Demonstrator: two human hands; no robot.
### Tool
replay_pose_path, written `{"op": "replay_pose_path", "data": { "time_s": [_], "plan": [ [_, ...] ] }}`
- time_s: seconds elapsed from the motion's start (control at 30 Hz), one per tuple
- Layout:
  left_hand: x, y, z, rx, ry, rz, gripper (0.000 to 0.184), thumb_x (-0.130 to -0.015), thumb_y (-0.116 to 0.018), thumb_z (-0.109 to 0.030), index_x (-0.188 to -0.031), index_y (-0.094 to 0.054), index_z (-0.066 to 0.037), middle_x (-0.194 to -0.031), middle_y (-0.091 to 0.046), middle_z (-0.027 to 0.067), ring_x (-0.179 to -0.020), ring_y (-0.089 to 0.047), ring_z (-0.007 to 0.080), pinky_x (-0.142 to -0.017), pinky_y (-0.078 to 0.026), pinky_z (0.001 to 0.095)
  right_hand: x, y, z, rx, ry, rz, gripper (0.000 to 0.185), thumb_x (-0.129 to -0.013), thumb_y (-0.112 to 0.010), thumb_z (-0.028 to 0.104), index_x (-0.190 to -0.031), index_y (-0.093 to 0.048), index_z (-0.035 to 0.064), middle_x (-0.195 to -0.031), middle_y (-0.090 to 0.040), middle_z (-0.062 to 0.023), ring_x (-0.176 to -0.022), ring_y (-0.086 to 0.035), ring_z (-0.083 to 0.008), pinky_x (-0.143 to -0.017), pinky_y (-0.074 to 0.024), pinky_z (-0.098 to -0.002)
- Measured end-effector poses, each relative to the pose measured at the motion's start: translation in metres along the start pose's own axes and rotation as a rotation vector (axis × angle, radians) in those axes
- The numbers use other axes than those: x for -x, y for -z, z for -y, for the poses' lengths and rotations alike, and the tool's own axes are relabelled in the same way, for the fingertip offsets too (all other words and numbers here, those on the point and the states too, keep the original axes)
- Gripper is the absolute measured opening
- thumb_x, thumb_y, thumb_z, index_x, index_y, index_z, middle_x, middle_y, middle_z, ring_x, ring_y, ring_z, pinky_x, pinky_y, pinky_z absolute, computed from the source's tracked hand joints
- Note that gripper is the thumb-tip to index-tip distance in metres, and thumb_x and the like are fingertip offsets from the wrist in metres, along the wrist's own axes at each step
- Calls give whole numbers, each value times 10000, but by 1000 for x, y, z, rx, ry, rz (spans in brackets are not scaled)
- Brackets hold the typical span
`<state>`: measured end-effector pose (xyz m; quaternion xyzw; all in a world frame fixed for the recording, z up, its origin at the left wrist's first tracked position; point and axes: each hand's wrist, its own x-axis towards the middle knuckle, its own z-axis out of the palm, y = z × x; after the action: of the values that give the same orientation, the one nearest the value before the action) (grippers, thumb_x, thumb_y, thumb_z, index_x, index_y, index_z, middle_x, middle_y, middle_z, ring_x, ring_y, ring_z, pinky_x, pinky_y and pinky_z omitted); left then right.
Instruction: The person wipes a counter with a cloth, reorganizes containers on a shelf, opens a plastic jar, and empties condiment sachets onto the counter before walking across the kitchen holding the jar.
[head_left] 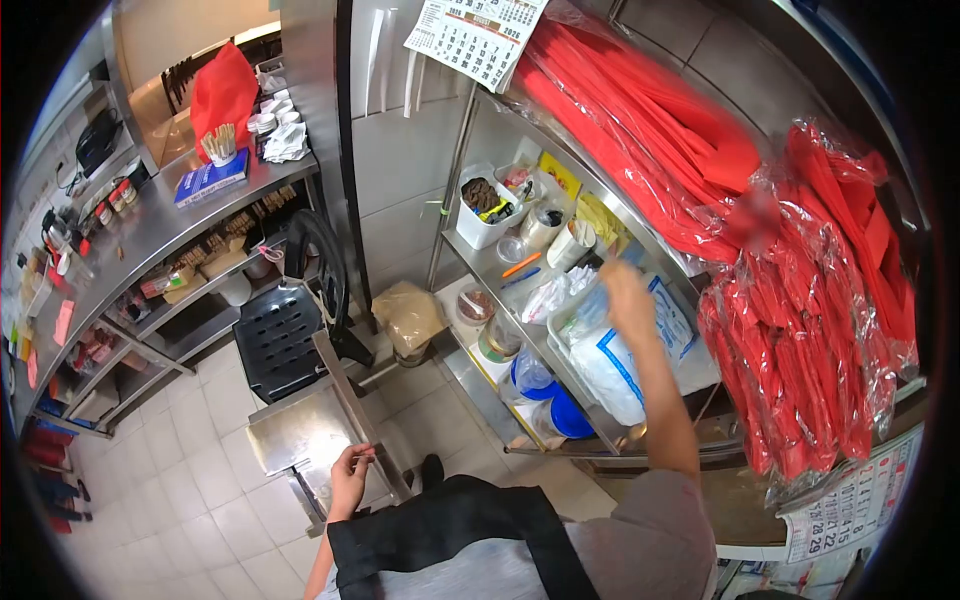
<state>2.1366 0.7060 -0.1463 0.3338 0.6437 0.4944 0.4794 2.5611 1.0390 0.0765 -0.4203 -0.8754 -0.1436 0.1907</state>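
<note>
My right hand (pixel 628 295) reaches over the middle shelf, above a white bin (pixel 566 362) of clear plastic bags. Motion blur smears its fingers, so I cannot make out whether they grip anything. Beside it lies a white plastic pack with blue print (pixel 672 318), and a bulging white bag (pixel 620 375) sits below the wrist. Down at the left, my left hand (pixel 350 472) hangs near a stainless-steel stand (pixel 300 435). Its fingers are curled together, and whatever is between them, if anything, is too small to name.
Red bags in clear plastic (pixel 790 340) bulge over the shelf's right side. The shelf also carries a white tub (pixel 486 225), jars and an orange marker (pixel 521 265). Blue containers (pixel 570 415) stand lower. A black chair (pixel 280 340) and a steel counter (pixel 150 230) are leftward.
</note>
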Motion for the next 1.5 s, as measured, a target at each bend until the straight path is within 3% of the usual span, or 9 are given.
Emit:
{"op": "replay_pose_path", "data": {
  "time_s": [0.27, 0.3, 0.47, 0.57, 0.83, 1.03, 1.33, 1.43, 1.5],
  "plan": [
    [1, 13, 15, -225, 21, -25, 244, -896, -552, 5, -1130, -619, -9, -1123, -650, 144, -960, -642, 199, -816, -516, 298, 32, -11, 130, -325, 201, -173, 312, -822, -604, 21, -1115, -581, 128, -1222, -574, -137, -1188, -546, -337, -1010, -461, -434],
    [-1, 18, 34, -333, -14, 34, 392, -882, -610, -74, -1269, -549, -55, -1343, -504, 197, -1093, -603, 314, -887, -509, 363, 18, -22, 114, -322, 167, -215, 332, -816, -599, 4, -1122, -579, 132, -1223, -572, -139, -1184, -548, -343, -1007, -462, -431],
    [-2, -1, 62, -695, -222, 113, 786, -865, -668, -228, -1511, -227, -145, -1560, -166, 214, -1265, -439, 465, -1023, -426, 461, -44, -58, 32, -249, -20, -285, 373, -809, -530, -85, -1150, -552, 63, -1218, -568, -161, -1159, -550, -341, -964, -465, -396],
    [7, -19, 43, -670, -129, 201, 817, -859, -659, -194, -1522, -183, -153, -1579, -88, 203, -1224, -460, 475, -968, -468, 479, -63, -91, -21, -344, -385, -455, 183, -888, -550, 49, -1053, -600, -12, -1051, -636, -203, -1015, -604, -366, -872, -471, -418],
    [12, -17, 35, -796, -63, 201, 817, -868, -641, -188, -1530, -162, -221, -1592, -108, 126, -1045, -585, 453, -815, -527, 495, -83, -168, -157, -25, -755, -569, 439, -833, -666, 405, -981, -672, -8, -1042, -660, -246, -1007, -615, -420, -879, -475, -485],
    [14, -20, 31, -776, -39, 175, 821, -861, -647, -184, -1528, -170, -230, -1592, -131, 100, -1059, -584, 437, -830, -521, 494, -89, -126, -129, 91, -985, 41, 545, -787, -683, 516, -993, -689, 11, -1143, -645, -232, -1076, -626, -363, -886, -510, -446],
    [13, -18, 31, -784, -72, 185, 830, -859, -657, -185, -1527, -169, -254, -1590, -153, 84, -1089, -575, 425, -854, -519, 473, -86, -98, -95, 131, -956, 273, 498, -842, -613, 549, -839, -701, 58, -666, -696, -59, -692, -704, -236, -721, -544, -398],
    [13, -18, 28, -812, -82, 180, 831, -859, -657, -195, -1527, -168, -260, -1589, -156, 84, -1080, -582, 423, -847, -522, 472, -101, -56, -59, -206, -1165, 462, 481, -877, -586, 479, -961, -706, 21, -1056, -686, -195, -1025, -665, -277, -858, -518, -414],
    [11, -17, 31, -813, -90, 179, 832, -858, -658, -203, -1528, -167, -260, -1589, -157, 83, -1078, -583, 422, -841, -524, 472, -91, -113, -103, -72, -773, 650, 432, -843, -630, 484, -857, -697, 58, -797, -686, -121, -818, -683, -251, -771, -531, -409]
  ]
}}
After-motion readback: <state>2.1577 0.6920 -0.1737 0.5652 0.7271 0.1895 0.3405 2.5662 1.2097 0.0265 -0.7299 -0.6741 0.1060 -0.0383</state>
